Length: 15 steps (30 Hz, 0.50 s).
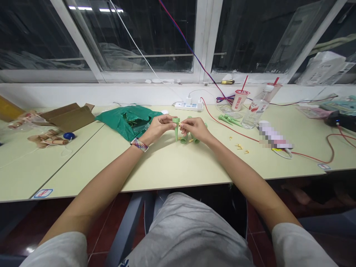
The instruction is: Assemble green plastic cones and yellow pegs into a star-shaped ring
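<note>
**Left edge:** floppy brown cardboard box (68, 116) on the tabletop (83, 174), with a glossy blue cap (69, 135) just beside it

**Back edge:** crinkly green plastic bag (128, 122)

**Left hand (158, 128):** fingers clenched on the top of a tapered green plastic spike (176, 131), tip down

**Right hand (196, 128):** fingertips pinching a small yellowish bit (180, 126) right against the spike

**Under the hands:** two green plastic spikes (189, 139) lying on the tabletop

**Right side:** tiny brass-coloured pieces (238, 147), more green spikes (229, 119), and a clear plastic water bottle (256, 111) near the back edge
</note>
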### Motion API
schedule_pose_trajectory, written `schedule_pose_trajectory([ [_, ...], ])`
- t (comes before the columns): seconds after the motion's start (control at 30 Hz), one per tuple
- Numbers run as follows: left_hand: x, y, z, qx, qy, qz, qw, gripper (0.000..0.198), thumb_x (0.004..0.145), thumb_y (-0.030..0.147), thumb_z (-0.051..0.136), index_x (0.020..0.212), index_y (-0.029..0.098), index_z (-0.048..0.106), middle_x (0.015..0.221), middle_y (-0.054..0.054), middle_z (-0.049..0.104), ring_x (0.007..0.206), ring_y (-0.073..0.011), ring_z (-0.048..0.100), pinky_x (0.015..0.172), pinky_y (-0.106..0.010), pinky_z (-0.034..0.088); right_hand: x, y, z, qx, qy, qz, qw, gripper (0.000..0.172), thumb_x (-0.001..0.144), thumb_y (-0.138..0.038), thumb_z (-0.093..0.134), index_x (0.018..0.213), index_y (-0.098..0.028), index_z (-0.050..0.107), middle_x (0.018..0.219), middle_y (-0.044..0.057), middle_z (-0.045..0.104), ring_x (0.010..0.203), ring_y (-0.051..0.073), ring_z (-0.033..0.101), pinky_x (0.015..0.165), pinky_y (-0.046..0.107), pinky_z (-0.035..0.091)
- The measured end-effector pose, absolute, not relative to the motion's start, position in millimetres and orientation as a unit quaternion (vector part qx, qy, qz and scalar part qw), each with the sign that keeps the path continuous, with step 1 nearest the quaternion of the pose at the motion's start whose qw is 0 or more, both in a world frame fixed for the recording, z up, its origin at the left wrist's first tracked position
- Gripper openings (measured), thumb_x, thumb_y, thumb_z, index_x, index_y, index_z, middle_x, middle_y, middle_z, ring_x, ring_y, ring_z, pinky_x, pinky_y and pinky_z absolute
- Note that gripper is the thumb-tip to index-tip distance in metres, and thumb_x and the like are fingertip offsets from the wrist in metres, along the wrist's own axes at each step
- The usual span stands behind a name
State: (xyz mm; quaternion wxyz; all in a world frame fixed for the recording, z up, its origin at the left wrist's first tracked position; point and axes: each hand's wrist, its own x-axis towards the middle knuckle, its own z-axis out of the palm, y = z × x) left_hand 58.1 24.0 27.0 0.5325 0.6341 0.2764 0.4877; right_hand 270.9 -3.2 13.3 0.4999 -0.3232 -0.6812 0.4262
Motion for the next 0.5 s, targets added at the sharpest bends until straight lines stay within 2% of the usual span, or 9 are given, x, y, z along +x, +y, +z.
schedule_pose_trajectory([
  [0.33,54.9,29.2,22.0,0.678,0.294,0.478,0.476,0.043,0.059,0.035,0.102,0.088,0.015,0.079,0.098,-0.011,0.08,0.088,-0.0218,0.073,0.085,-0.037,0.062,270.1,-1.8,13.0,-0.326,-0.668,0.455,0.49,0.046,0.076,-0.059,0.086,0.078,-0.015,0.075,0.067,0.003,0.073,0.058,0.016,0.069,0.06,0.029,0.061],
  [0.5,53.9,30.0,21.7,0.68,0.297,0.477,0.471,0.043,0.061,0.039,0.101,0.089,0.014,0.079,0.101,-0.013,0.08,0.088,-0.0224,0.073,0.086,-0.038,0.063,269.8,-1.5,11.8,-0.338,-0.679,0.43,0.489,0.039,0.08,-0.053,0.082,0.079,-0.015,0.074,0.067,0.003,0.073,0.058,0.016,0.07,0.06,0.028,0.059],
])
